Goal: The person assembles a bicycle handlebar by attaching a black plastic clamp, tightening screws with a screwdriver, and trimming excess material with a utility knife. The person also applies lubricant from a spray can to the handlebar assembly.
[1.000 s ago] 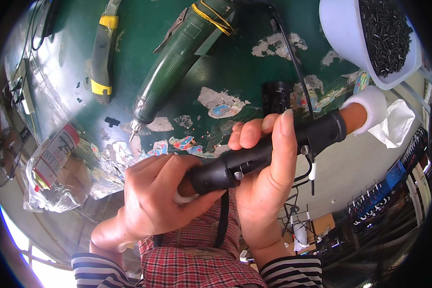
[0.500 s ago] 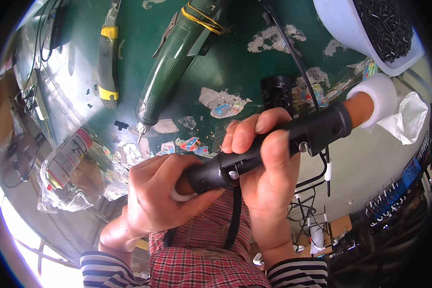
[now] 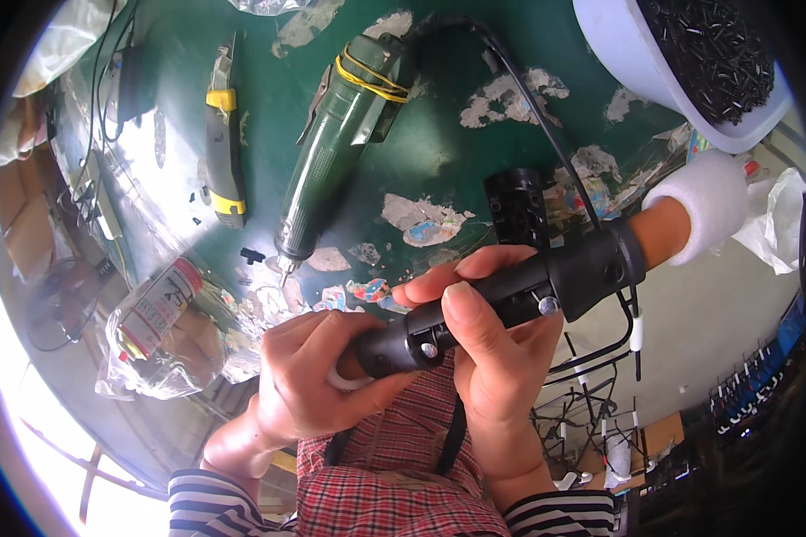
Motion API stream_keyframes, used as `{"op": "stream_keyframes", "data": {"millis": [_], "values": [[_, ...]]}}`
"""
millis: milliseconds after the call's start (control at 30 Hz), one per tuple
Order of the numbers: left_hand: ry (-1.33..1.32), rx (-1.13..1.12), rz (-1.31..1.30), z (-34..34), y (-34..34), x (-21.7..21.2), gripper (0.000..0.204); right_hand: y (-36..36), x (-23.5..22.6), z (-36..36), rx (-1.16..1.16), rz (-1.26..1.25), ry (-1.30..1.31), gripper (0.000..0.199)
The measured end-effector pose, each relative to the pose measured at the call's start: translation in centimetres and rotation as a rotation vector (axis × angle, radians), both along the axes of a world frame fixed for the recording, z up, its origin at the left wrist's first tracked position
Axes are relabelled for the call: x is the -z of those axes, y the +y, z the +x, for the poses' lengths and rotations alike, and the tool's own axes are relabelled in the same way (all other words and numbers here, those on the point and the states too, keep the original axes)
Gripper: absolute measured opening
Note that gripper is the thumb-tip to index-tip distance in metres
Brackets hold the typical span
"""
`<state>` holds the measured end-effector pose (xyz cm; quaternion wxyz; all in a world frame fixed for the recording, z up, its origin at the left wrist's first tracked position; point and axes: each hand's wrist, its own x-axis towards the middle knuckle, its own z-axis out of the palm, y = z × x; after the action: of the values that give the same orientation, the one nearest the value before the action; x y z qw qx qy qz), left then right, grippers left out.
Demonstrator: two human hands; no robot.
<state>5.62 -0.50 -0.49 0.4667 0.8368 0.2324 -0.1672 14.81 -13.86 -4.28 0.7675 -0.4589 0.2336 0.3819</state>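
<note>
Both your hands are on the black tube, in front of the near bench edge, right end higher in view. Your left hand is closed around the tube's brown left end, same hold as a second ago. Your right hand grips the middle, fingers coming over the far edge. Main change: your right thumb stood nearly upright across the tube then; now it's lower, laid over the top and angled left. Tube slant about the same.

Two silver screws show, the left screw near your left hand, the right screw just right of your right thumb. White foam ring around the brown right end.

View has shifted: the green electric screwdriver, cut off by the top edge a second ago, now shows its rear end, yellow band included. Grey-and-yellow utility knife also sits farther right in view. Black cylindrical part lies on the green bench beyond your right hand; pale bin of small black pieces upper right.
</note>
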Motion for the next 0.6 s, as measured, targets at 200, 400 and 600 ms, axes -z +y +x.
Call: {"op": "stream_keyframes", "data": {"millis": [200, 400, 600], "values": [[-0.009, 0.018, -0.035, -0.2, 1.1, -0.4, 0.045, 0.3, -0.4, 0.2, 0.005, -0.037, 0.024, 0.024], [-0.156, -0.179, 0.745, 1.4, 7.6, 3.1, 0.036, -0.2, 0.7, -0.2, 0.086, 0.098, -0.005, 0.028], [-0.018, -0.085, 0.847, 1.8, 13.0, 7.9, 0.038, 0.0, 0.5, -0.1, 0.1, 0.107, 0.018, 0.022]]}}
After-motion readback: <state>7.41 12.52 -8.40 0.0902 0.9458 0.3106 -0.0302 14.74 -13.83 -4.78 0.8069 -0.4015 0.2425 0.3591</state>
